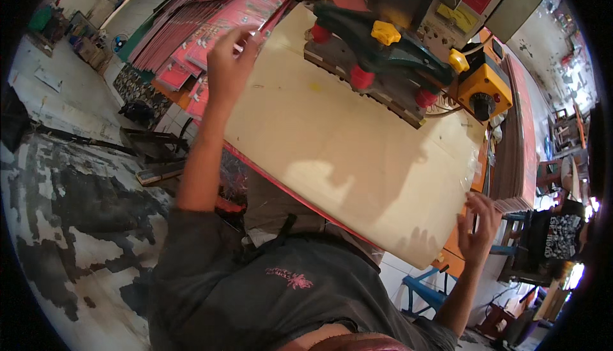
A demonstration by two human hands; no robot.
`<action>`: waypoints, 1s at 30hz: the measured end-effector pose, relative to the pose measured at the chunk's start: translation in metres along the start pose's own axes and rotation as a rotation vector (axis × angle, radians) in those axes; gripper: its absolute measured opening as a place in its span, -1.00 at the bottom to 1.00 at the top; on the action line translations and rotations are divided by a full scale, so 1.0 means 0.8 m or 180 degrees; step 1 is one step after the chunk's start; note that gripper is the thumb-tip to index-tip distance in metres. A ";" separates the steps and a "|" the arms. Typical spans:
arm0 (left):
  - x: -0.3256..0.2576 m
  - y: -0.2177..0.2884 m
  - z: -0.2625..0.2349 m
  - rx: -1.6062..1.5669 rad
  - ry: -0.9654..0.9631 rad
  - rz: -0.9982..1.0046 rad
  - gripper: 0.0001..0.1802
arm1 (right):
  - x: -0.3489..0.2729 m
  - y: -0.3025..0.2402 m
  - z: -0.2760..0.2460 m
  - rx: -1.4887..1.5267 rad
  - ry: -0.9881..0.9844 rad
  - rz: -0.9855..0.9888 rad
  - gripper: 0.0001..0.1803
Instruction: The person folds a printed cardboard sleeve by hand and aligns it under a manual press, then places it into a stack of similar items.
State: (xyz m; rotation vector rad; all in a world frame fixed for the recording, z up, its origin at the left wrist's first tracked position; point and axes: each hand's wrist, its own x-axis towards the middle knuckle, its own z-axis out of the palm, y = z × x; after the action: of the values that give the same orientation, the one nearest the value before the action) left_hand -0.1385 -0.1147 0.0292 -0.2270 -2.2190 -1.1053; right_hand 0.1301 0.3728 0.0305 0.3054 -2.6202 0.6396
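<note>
A large cream sheet (287,134) with a thin red edge lies in front of me, under a press head (383,51) with a dark green frame, yellow knobs and red feet. My left hand (231,60) is at the sheet's far left edge, its fingers curled together. Something small and whitish shows at its fingertips, too little to name. By the sheet's right edge my right hand (477,229) is raised, fingers apart and holding nothing. Its shadow falls on the sheet.
Pink printed sheets (220,25) lie fanned in a pile at the far left. Another tall stack (517,134) stands at the right, beside a yellow control box (485,86) with a black dial. A blue metal frame (424,293) is below the table's right side.
</note>
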 end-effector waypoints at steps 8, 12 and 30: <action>0.065 -0.154 0.011 0.3482 -0.0470 0.0272 0.21 | 0.008 -0.042 0.062 0.0974 -0.0841 -0.0239 -0.36; 0.082 -0.171 0.025 0.3406 -0.0533 -0.0035 0.25 | 0.016 -0.053 0.069 0.1001 -0.0898 -0.0304 -0.38; 0.078 -0.144 -0.025 0.3254 -0.0311 0.0192 0.13 | 0.024 -0.057 0.076 0.1210 -0.1384 -0.0054 -0.44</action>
State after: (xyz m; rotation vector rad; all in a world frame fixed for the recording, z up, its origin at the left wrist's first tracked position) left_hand -0.2254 -0.2105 0.0013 0.0996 -2.5382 0.1597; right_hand 0.1056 0.3022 0.0081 0.6432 -2.8776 1.1827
